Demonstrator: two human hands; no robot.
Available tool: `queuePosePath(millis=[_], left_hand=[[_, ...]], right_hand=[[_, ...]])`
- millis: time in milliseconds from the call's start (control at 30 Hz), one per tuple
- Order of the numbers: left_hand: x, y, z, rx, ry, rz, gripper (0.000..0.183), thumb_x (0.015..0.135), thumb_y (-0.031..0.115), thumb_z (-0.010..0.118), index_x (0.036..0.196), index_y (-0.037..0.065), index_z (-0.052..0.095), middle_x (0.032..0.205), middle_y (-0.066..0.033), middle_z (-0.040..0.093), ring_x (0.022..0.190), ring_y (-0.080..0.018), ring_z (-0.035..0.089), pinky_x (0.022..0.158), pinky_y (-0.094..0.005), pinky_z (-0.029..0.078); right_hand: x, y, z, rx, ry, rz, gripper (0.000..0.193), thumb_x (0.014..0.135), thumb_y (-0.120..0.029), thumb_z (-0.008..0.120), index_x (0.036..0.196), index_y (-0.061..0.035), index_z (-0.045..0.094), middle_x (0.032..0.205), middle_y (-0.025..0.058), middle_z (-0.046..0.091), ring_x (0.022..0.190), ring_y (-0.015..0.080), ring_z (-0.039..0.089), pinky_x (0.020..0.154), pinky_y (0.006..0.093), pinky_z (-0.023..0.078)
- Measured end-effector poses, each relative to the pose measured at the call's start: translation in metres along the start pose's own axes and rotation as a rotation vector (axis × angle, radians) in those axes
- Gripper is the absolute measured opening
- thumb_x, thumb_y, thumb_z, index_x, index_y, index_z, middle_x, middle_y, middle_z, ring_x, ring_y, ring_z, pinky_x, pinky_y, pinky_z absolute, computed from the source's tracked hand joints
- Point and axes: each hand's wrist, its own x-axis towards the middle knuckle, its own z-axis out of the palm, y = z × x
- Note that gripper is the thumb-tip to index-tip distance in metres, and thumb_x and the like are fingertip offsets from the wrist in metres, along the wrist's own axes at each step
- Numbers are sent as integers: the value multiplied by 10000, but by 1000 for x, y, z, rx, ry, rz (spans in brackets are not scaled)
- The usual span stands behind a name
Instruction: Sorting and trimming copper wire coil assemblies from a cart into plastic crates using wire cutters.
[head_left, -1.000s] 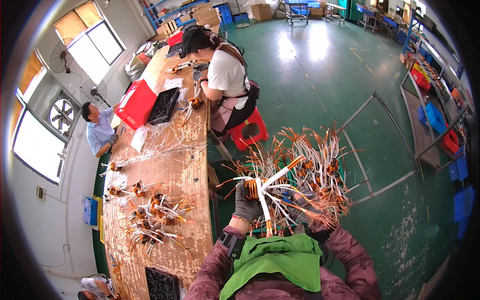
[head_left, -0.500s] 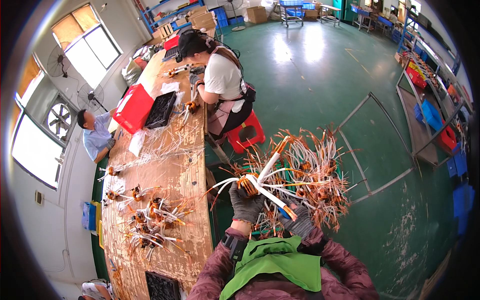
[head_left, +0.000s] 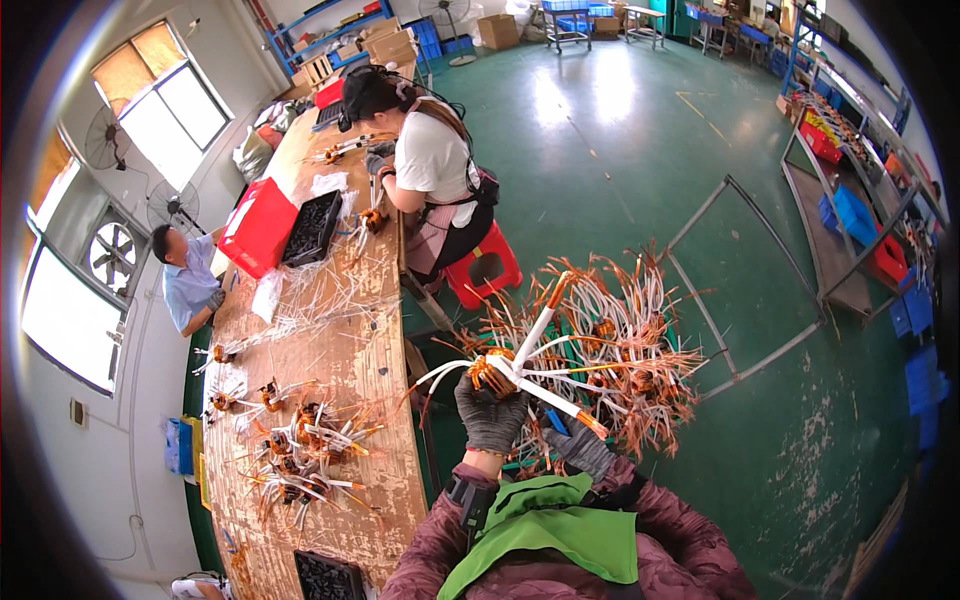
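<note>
A green apron point(head_left: 545, 545) spreads below the forearms, which wear patterned maroon sleeves. The gloved left hand point(head_left: 490, 418) has its grip closed around the underside of a copper-wound ring coil point(head_left: 492, 373), held up in front of the body beside the counter's edge. Thick white-sleeved leads point(head_left: 538, 333) with orange-copper ends fan out from the coil, mostly rightward. The gloved right hand point(head_left: 585, 448) is below those leads, apart from the coil, with a small blue object point(head_left: 557, 423) at its thumb side; I cannot tell whether its grip is closed on that. Just beyond lies a dense heap of similar coils point(head_left: 645, 345), their copper strands frayed. To the left, the worn wooden counter point(head_left: 392, 465) carries a loose cluster of coils point(head_left: 303, 432). Farther along it stands a red bin point(head_left: 258, 225), and a person in a white shirt point(head_left: 430, 155) sits on a red stool point(head_left: 511, 262).
</note>
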Motion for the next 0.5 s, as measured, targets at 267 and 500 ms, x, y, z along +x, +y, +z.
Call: queuePosePath(millis=[267, 500], left_hand=[[-3, -11, 0, 19, -34, -50, 504, 760, 377, 619, 1156, 78, 533, 1164, -122, 538, 1074, -307, 503, 951, -468, 410], [4, -21, -2, -40, 34, -46, 547, 740, 396, 625, 1162, 65, 522, 1133, -133, 539, 1042, -304, 512, 936, -467, 423]], right_hand=[[0, -47, -19, 161, -77, 164, 388, 792, -198, 679, 1118, -34, 548, 974, 90, 622, 830, 170, 608, 758, 309, 505], [-1, -33, -30, 10, 7, 116, 397, 789, -175, 677, 1120, -7, 536, 984, 94, 620, 827, 171, 613, 747, 288, 511]])
